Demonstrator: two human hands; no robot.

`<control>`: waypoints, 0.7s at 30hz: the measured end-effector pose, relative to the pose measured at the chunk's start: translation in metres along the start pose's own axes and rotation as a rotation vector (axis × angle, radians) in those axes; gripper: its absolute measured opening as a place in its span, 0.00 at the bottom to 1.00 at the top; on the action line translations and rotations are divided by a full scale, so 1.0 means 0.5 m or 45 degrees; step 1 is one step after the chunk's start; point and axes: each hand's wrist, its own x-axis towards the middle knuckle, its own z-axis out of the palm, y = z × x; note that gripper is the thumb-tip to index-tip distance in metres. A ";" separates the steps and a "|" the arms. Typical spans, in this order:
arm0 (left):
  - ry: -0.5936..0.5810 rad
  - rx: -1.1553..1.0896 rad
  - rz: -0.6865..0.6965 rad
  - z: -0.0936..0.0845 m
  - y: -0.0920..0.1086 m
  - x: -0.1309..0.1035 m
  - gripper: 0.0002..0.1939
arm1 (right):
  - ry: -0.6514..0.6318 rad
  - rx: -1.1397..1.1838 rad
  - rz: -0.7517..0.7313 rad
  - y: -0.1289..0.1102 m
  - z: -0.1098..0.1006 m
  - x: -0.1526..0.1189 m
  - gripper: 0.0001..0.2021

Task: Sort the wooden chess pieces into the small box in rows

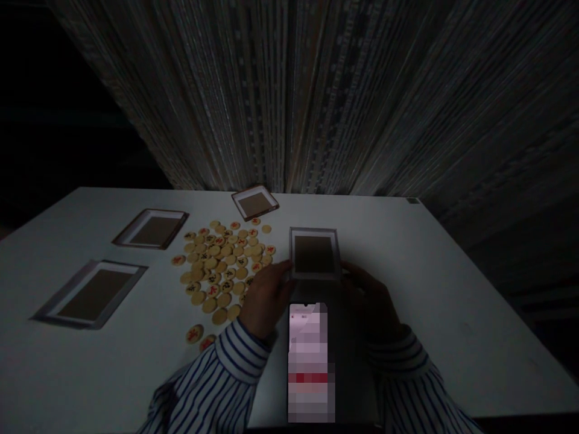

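Note:
A small open box (314,276) with a dark bottom lies on the white table, between my two hands. My left hand (266,295) has its fingers closed on the box's near left edge. On the opposite side my right hand (373,298) grips the near right edge, its lower fingers lost in shadow. Just nearer to me is a lit phone (308,343), its screen partly blurred. Many round wooden pieces (221,265) with red or black characters lie in a loose heap left of the box, some behind my left hand.
Three more shallow open boxes stand on the white table (452,313): one at the back (253,218), one at the left (118,241) and one at the near left (94,263). A striped curtain (294,96) hangs behind the table's far edge. The scene is dim.

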 end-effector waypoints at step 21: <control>-0.139 0.254 0.076 0.008 -0.011 -0.004 0.13 | -0.204 -0.320 -0.221 -0.001 -0.005 0.001 0.15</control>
